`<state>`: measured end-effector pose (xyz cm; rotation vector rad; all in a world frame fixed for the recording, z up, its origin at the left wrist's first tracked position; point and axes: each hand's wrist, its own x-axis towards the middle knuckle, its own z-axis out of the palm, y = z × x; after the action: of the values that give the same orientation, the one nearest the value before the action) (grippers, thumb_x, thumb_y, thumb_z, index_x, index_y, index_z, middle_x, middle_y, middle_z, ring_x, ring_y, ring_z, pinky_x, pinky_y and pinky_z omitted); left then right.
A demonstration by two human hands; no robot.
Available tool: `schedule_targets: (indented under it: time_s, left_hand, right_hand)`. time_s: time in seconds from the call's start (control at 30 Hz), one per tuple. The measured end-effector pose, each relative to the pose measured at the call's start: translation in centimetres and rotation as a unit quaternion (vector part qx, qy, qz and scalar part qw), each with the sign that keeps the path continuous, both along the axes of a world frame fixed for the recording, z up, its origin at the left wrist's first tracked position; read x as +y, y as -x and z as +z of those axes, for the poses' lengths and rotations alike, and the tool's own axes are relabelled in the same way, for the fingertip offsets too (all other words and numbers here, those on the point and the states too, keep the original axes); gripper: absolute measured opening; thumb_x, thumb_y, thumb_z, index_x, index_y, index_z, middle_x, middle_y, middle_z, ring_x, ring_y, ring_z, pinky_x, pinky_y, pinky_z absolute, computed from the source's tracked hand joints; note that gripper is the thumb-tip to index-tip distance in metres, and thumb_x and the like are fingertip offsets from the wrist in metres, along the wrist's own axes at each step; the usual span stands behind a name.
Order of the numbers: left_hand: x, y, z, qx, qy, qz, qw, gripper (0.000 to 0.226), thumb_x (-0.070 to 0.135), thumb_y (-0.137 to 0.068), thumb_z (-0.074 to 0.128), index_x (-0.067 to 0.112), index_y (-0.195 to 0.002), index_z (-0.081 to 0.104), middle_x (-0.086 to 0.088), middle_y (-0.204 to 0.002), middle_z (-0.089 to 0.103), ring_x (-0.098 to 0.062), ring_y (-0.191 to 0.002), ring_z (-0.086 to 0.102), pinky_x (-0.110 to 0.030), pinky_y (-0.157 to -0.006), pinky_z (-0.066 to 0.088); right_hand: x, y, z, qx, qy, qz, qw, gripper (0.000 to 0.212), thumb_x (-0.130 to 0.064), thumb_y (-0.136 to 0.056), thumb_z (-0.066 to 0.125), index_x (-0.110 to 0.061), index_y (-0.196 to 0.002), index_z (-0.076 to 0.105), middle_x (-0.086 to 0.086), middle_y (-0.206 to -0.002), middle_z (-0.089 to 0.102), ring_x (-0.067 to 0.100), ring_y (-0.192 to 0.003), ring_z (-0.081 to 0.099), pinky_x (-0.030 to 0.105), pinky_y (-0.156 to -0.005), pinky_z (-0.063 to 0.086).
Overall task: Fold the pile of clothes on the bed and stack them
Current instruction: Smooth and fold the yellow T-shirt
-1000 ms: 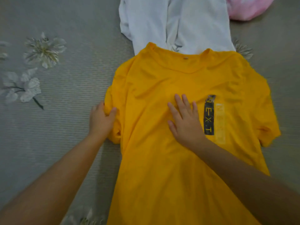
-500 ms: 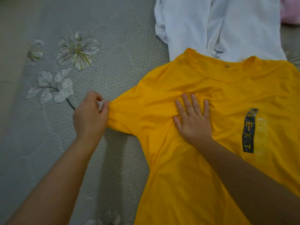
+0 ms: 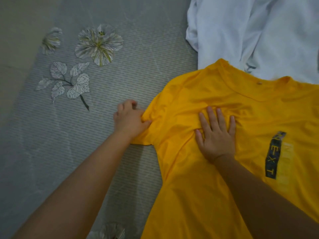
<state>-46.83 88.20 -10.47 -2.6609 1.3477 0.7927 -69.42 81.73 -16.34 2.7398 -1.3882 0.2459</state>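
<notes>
A yellow T-shirt (image 3: 198,187) lies spread face up on the bed, with a dark printed strip on its chest at the right. My left hand (image 3: 128,119) grips the end of the shirt's left sleeve, which is drawn out sideways. Flat on the chest, fingers straight and spread, my right hand (image 3: 215,135) presses the cloth down, and wrinkles bunch just above the fingertips. Beyond the collar lies a white garment (image 3: 250,31), partly under the yellow shirt.
The grey bedsheet (image 3: 120,75) with printed flowers and leaves stretches to the left of the shirt. The bed's left edge runs along the far left of the view.
My left hand has pulled the bunched sleeve outward to the left until it lies extended. The right hand stays pressed on the chest. The view has shifted left, so the pink item is out of sight.
</notes>
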Motion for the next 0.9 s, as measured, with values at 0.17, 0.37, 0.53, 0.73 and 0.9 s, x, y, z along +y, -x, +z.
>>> schedule_targets:
  time_s: [0.17, 0.37, 0.53, 0.73, 0.9]
  left_hand:
    - [0.3, -0.9, 1.7, 0.134, 0.292, -0.022, 0.947, 0.017, 0.02, -0.064, 0.042, 0.006, -0.063, 0.052, -0.021, -0.07, 0.057, -0.027, -0.075, 0.053, -0.02, -0.057, 0.024]
    - [3.9, -0.3, 0.6, -0.074, 0.263, 0.099, 0.957, 0.049, 0.004, -0.075, 0.058, 0.006, -0.122, 0.046, -0.035, -0.12, 0.044, -0.043, -0.11, 0.046, -0.048, -0.087, 0.042]
    - [4.4, 0.3, 0.9, -0.02, 0.122, 0.139, 0.983, 0.086, 0.045, -0.08, 0.051, 0.007, -0.147, 0.013, -0.023, -0.152, 0.001, -0.036, -0.141, -0.002, -0.048, -0.112, 0.008]
    - [-0.9, -2.3, -0.3, 0.004, 0.094, 0.034, 0.995, 0.04, 0.027, -0.093, 0.05, 0.007, -0.127, 0.048, -0.015, -0.131, 0.046, -0.029, -0.125, 0.036, -0.037, -0.101, 0.03]
    - [-3.1, -3.2, 0.1, 0.138, 0.193, 0.027, 0.971, 0.033, 0.014, -0.093, 0.051, 0.022, -0.065, 0.034, 0.004, -0.067, 0.04, -0.015, -0.068, 0.042, -0.015, -0.055, 0.031]
  right_hand:
    - [-0.2, 0.0, -0.2, -0.005, 0.003, 0.0, 1.0, 0.053, -0.041, -0.08, 0.036, -0.017, -0.126, 0.048, 0.014, -0.133, 0.053, 0.028, -0.125, 0.031, 0.046, -0.102, 0.017]
    - [-0.1, 0.0, -0.2, -0.012, 0.002, -0.002, 1.0, 0.051, -0.041, -0.081, 0.035, -0.019, -0.127, 0.043, 0.014, -0.133, 0.053, 0.028, -0.125, 0.031, 0.046, -0.102, 0.017]
    - [-0.2, 0.0, -0.2, -0.003, 0.001, -0.006, 1.0, 0.052, -0.042, -0.081, 0.035, -0.019, -0.127, 0.042, 0.013, -0.133, 0.052, 0.027, -0.126, 0.031, 0.046, -0.103, 0.016]
    - [-0.1, 0.1, -0.3, 0.005, -0.007, -0.008, 1.0, 0.052, -0.042, -0.082, 0.034, -0.02, -0.128, 0.04, 0.013, -0.134, 0.052, 0.027, -0.127, 0.03, 0.045, -0.104, 0.013]
    - [-0.2, 0.0, -0.2, 0.004, -0.005, -0.009, 1.0, 0.052, -0.042, -0.08, 0.034, -0.02, -0.127, 0.04, 0.014, -0.132, 0.053, 0.027, -0.126, 0.031, 0.046, -0.103, 0.017]
